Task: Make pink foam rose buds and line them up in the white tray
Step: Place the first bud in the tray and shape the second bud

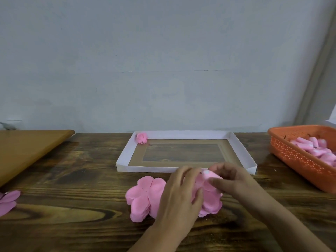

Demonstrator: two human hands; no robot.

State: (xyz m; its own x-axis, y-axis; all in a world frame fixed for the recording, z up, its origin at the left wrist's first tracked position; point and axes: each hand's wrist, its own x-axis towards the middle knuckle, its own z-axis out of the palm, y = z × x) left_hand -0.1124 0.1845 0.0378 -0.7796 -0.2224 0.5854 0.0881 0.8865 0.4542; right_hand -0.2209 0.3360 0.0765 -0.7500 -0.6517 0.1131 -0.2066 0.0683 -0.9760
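Hands [181, 190] pinch soft scalloped pink foam petals [145, 197].

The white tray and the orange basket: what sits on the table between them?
Nothing: the head view shows only bare wooden table between white tray and orange basket.

The table [76, 182] is dark stained wood with bold grain, and it has a slight sheen. The tray [125, 151] looks like thin matt white card, folded at the corners, with a brown cardboard floor around a clear window. The bud [141, 138] in its corner and the petals [143, 197] near the hands look like soft matt pink foam with smooth faces. The basket [298, 157] is glossy orange plastic, pierced with small holes. The board [27, 148] at the left is smooth, tan and faintly shiny. The wall [163, 60] is matt grey-blue paint.
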